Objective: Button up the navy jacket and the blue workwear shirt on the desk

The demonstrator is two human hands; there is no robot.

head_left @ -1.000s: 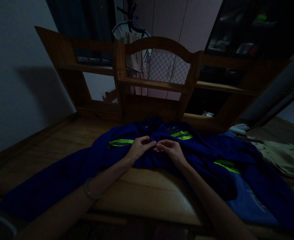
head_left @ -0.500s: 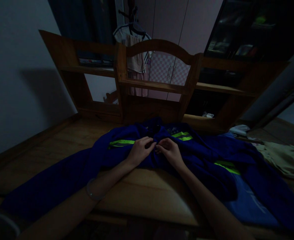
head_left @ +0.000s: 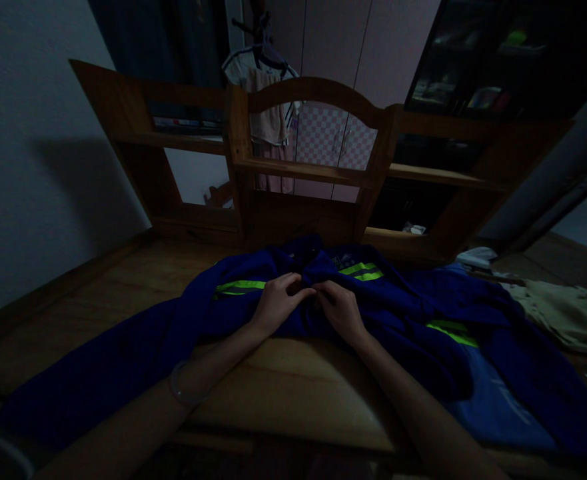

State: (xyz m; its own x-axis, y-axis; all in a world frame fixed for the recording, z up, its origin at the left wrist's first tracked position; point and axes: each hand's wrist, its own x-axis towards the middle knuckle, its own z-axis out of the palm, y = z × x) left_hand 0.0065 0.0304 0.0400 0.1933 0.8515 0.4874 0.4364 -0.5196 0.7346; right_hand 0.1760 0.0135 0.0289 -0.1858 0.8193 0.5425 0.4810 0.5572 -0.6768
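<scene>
A dark blue work jacket (head_left: 393, 313) with yellow-green reflective strips lies spread across the wooden desk (head_left: 293, 393), its sleeves reaching out to both sides. My left hand (head_left: 279, 303) is closed on the jacket's front at the middle, thumb pointing right. Close against it, my right hand (head_left: 340, 310) pinches the same front edge, and the fingertips of both hands nearly meet. Whatever small part of the front lies between the fingertips is hidden. A clear bracelet (head_left: 180, 385) circles my left wrist.
A wooden shelf unit (head_left: 313, 175) rises along the desk's back. Light blue fabric (head_left: 498, 407) lies under the jacket's right side, and a beige folded cloth (head_left: 558, 313) rests at the far right. Beyond the shelf, clothes (head_left: 270, 107) hang on a stand. A wall (head_left: 38, 167) borders the left.
Both hands stay at the jacket's front. My left thumb has straightened toward the right hand, and the right fingers have curled downward a little. The view has shifted slightly.
</scene>
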